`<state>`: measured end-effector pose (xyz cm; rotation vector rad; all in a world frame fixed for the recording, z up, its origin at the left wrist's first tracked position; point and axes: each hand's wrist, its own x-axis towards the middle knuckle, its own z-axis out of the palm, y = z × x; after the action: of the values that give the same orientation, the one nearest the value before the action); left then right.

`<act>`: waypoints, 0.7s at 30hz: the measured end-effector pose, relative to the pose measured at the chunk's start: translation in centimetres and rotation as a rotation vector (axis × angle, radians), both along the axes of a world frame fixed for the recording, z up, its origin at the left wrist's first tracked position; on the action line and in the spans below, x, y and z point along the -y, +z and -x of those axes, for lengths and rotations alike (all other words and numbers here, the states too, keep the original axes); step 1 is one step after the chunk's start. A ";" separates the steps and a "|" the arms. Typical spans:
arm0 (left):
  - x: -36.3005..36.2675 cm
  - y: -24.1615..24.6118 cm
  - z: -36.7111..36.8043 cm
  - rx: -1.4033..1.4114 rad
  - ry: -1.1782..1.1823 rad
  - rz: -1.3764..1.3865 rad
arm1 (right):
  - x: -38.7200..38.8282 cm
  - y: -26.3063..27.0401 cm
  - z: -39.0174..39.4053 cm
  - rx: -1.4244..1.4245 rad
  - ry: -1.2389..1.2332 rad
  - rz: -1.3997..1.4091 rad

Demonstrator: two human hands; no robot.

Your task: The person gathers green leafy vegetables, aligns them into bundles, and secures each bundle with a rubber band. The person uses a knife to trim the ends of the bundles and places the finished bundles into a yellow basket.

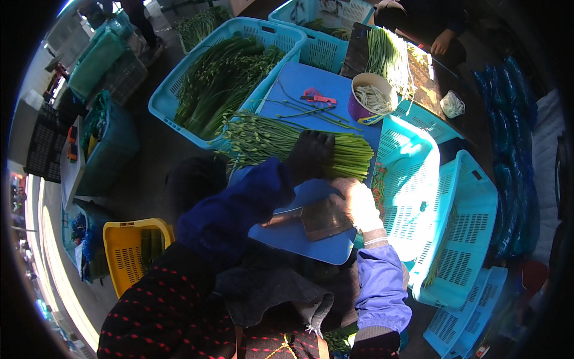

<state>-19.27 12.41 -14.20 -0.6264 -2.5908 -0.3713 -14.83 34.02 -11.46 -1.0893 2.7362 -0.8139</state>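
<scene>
My left hand (311, 155), in a dark glove, grips a thick bunch of flowering chives (264, 139) from above. The bunch lies across a blue board (309, 251), its buds to the left and its pale cut ends to the right. Just below those ends is my right hand (356, 202), brightly sunlit with the fingers curled; whether it holds anything is hard to see. Partly beneath it, a cleaver (325, 222) rests flat on the board with its handle to the left. Loose stems (314, 112) and a red-handled tool (318, 98) lie beyond the bunch.
A turquoise crate (179, 123) full of chives stands at the far left of the board. A tub of pale ties (372, 96) sits at its far right corner. Turquoise crates (412, 179) line the right side, a yellow crate (121, 256) the left. Another person's hand (443, 41) shows beyond.
</scene>
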 end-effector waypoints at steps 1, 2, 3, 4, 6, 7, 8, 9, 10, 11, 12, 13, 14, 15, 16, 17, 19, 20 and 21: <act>-0.1 -0.1 -0.2 -0.013 0.010 0.010 | 0.1 -0.1 -0.1 -0.034 0.008 -0.028; -0.2 -0.1 -0.3 -0.048 0.009 0.003 | 0.2 -0.1 -0.1 -0.068 0.015 -0.057; -0.2 -0.2 -0.5 -0.082 0.009 -0.005 | 0.4 -0.2 -0.2 -0.103 0.012 -0.051; -0.3 -0.2 -0.6 -0.117 0.009 -0.014 | 0.5 -0.4 -0.3 -0.139 0.008 -0.045; -0.3 -0.1 -0.5 -0.079 0.021 0.017 | 0.6 -0.1 -0.3 -0.120 -0.034 -0.063; -0.2 0.1 -0.3 -0.059 0.028 0.033 | 0.5 0.2 -0.3 -0.065 -0.073 -0.087; 0.0 0.3 -0.1 -0.010 0.016 0.030 | 0.5 0.5 -0.3 -0.011 -0.112 -0.110; 0.1 0.5 0.5 0.034 0.000 0.027 | 0.2 0.4 0.0 -0.012 -0.135 -0.081; 0.1 0.7 0.8 0.077 -0.017 0.025 | -0.3 0.3 0.3 -0.014 -0.159 -0.051; 0.0 0.7 0.6 0.063 -0.014 0.025 | -0.9 0.2 0.6 -0.015 -0.182 -0.022; 0.0 0.6 0.4 0.048 -0.013 0.029 | -1.1 0.3 0.9 -0.002 -0.174 -0.008; 0.0 0.5 0.1 0.034 -0.012 0.034 | -1.5 0.5 1.1 0.038 -0.151 -0.012; 0.0 0.4 0.0 -0.001 -0.007 0.040 | -2.0 0.7 1.4 0.078 -0.128 -0.016; -0.1 0.6 -0.6 -0.032 0.001 0.044 | -2.3 0.8 1.4 0.122 -0.103 -0.022; -0.2 0.8 -0.9 -0.062 0.008 0.048 | -2.4 0.7 1.4 0.133 -0.080 -0.009; -0.1 0.2 -0.7 -0.047 0.018 0.052 | -2.5 0.6 1.3 0.144 -0.057 0.004; 0.5 -0.4 -0.2 -0.018 0.052 0.069 | -2.2 0.8 1.1 0.150 -0.015 0.018; 1.0 -0.6 -0.2 0.064 0.067 0.011 | -2.0 0.9 0.9 0.147 -0.001 0.016; 0.8 0.7 0.1 0.142 0.065 -0.053 | -2.3 1.0 0.9 0.138 -0.005 0.008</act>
<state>-19.40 11.56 -13.53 -0.5129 -2.7179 -0.4778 -15.75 36.28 -10.49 -0.9883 2.6250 -0.8677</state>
